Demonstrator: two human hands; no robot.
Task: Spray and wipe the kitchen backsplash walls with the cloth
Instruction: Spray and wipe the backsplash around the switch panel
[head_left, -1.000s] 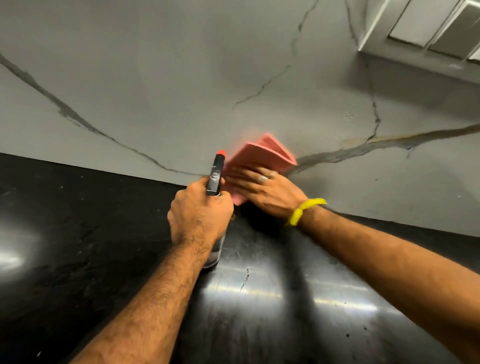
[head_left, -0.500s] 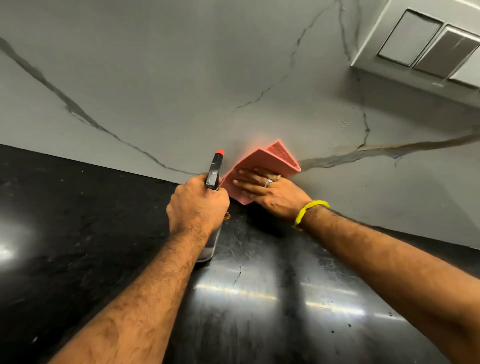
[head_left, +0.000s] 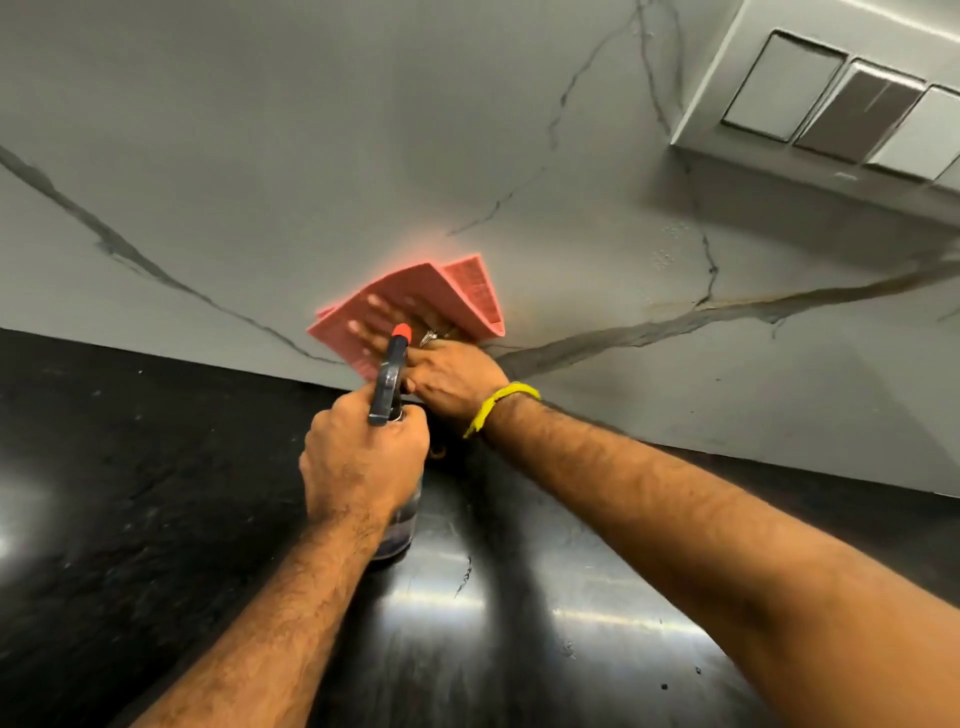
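The right hand (head_left: 452, 371) presses flat, fingers spread and blurred, on the cloth (head_left: 415, 306) against the wall (head_left: 363, 156); just behind it, the left hand (head_left: 363, 467) grips the bottle (head_left: 389, 384), seemingly upright.

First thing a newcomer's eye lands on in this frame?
The folded pink cloth, pressed flat against the grey marble-veined backsplash wall by the right hand, just above the glossy black countertop. Next, centre frame, the left hand gripping a clear spray bottle with a red-tipped nozzle. A yellow wristband stands out on the right wrist.
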